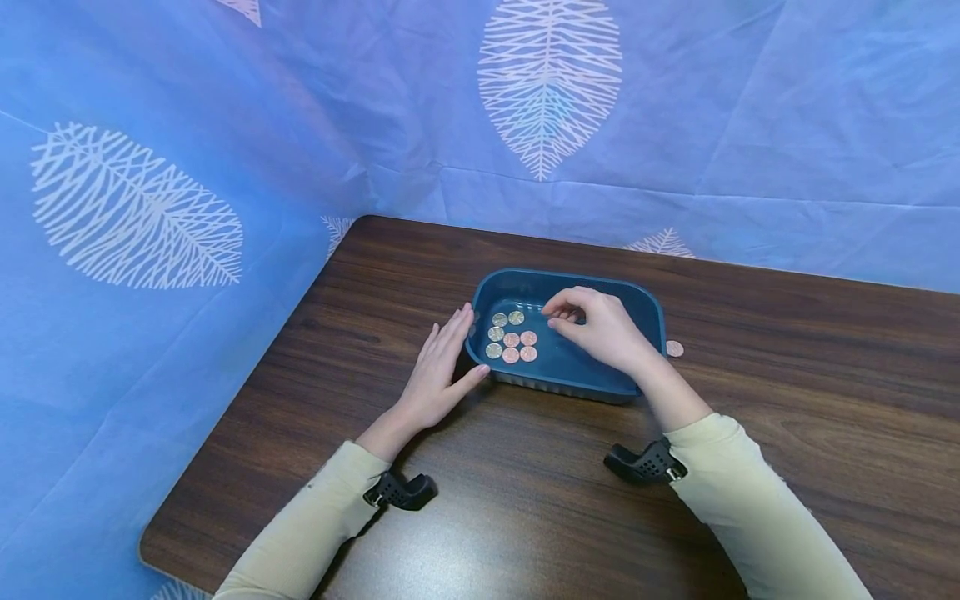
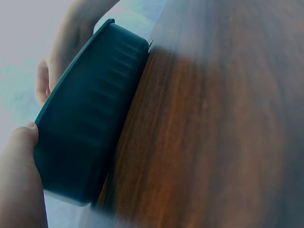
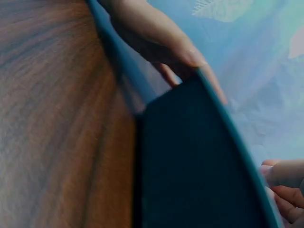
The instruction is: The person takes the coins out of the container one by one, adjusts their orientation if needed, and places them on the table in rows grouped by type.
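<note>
A dark blue-green rectangular tray (image 1: 570, 383) stands on the table. Inside its left part lie several coins, gold-coloured ones (image 1: 493, 351) and copper-coloured ones (image 1: 511, 355), in short rows. My left hand (image 1: 435, 375) rests with straight fingers against the tray's left end, its thumb at the near corner; the left wrist view shows that thumb (image 2: 23, 142) touching the rim. Over the middle of the tray, my right hand (image 1: 596, 329) has thumb and index finger together in a pinch. A thin edge that looks like a coin (image 1: 543, 311) shows at the fingertips, mostly hidden.
One copper-coloured coin (image 1: 675, 348) lies on the table just right of the tray. The brown wooden table (image 1: 810, 392) has a rounded far left corner. Blue cloth (image 1: 420, 108) with white leaf prints hangs behind and at the left. Each wrist wears a black camera band (image 1: 647, 462).
</note>
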Motion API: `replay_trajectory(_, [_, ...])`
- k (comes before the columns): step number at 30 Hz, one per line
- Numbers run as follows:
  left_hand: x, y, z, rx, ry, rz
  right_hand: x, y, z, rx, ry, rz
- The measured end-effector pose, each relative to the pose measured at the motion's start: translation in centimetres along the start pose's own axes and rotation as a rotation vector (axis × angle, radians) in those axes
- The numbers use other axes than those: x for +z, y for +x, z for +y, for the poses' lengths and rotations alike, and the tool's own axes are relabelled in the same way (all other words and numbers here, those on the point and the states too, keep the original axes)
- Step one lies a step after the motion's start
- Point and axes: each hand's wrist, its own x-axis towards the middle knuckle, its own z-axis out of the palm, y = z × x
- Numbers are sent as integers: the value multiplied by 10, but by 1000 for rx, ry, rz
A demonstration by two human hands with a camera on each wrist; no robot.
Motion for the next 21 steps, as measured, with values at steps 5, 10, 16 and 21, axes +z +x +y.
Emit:
replay_trajectory(5, [1,1,-1,-4,-4,-4,14,12,-1,-4,7,-70])
replay_trajectory(10, [1,1,0,2,4,1,26,19,1,21,-24,-116])
replay_trajectory(16, [-1,1,1,8,5,3,36,20,7,24,-115,-155])
replay_trajectory(21, [-1,1,1,4,5,-6,37,19,9,9,-181,-197])
